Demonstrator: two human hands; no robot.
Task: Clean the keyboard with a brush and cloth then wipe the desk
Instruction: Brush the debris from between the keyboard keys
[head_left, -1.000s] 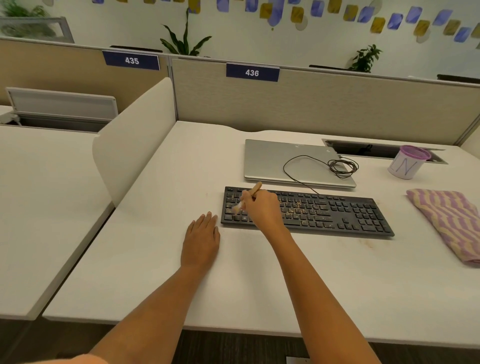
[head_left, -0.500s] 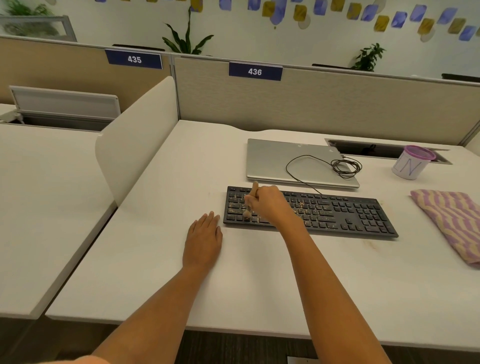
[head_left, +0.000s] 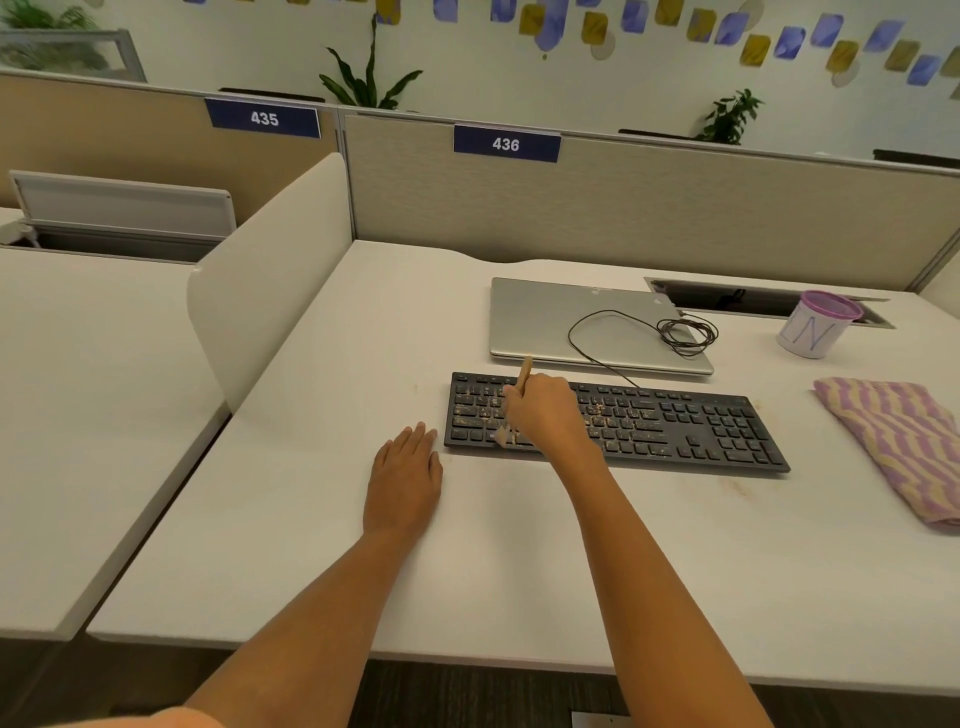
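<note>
- right hand (head_left: 545, 410) curled round brush (head_left: 523, 374) handle, bristles down on near-left keys of keyboard (head_left: 675, 426); crumbs across the keys
- keyboard sits mid-desk (head_left: 311, 519), parallel to near edge
- left hand (head_left: 405, 478) flat on desk, fingers straight, just beside keyboard's near-left corner
- striped cloth (head_left: 898, 441) at right edge, well apart from keyboard
- closed laptop (head_left: 545, 312) behind keyboard, coiled cable (head_left: 685, 335) on its lid

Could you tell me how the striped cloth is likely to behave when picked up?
The striped cloth seems folded and lies limp on the desk, so it will probably droop and unfold. It looks like soft towelling, likely light and not slippery.
</note>
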